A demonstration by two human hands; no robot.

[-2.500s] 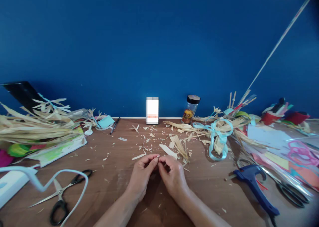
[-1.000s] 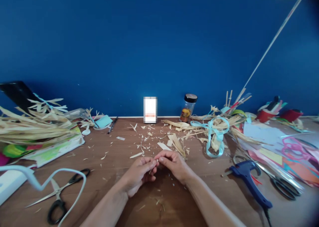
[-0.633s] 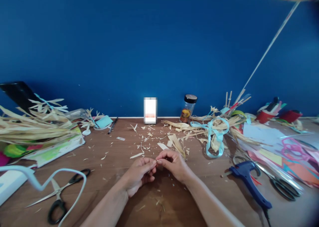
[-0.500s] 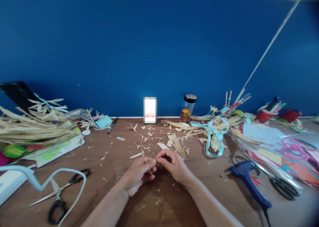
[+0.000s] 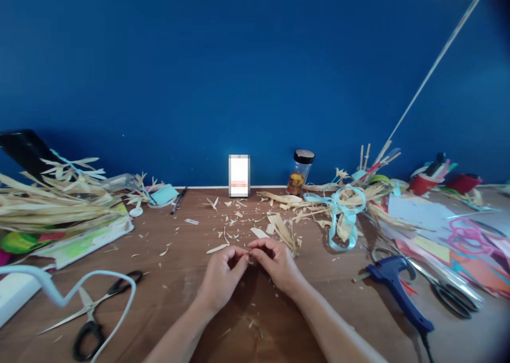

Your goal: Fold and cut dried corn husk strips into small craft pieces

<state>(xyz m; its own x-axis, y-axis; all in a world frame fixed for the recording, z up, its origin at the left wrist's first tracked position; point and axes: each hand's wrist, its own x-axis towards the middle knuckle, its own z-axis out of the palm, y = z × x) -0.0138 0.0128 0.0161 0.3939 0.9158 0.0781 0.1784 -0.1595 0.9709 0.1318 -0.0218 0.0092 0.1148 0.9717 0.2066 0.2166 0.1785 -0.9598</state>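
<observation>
My left hand (image 5: 225,275) and my right hand (image 5: 277,264) meet fingertip to fingertip over the middle of the table. Thumb and forefinger are pinched together on both. Whatever lies between the fingertips is too small to make out. Just beyond the hands are a pale folded piece of dried husk (image 5: 282,231), a white scrap (image 5: 260,233) and a narrow husk strip (image 5: 217,248). Small pale clippings are scattered around them on the brown tabletop (image 5: 175,278).
Black-handled scissors (image 5: 91,307) lie open at the left beside a white cable (image 5: 129,299). A blue glue gun (image 5: 398,288) lies at the right. At the back stand a lit phone (image 5: 239,174) and a jar (image 5: 299,172). Dried husks (image 5: 51,206) pile up left; light-blue ribbon (image 5: 338,209) lies right.
My left hand has rolled over, so its curled lower fingers no longer show and its back faces up. The fingertips of both hands stay together in nearly the same place.
</observation>
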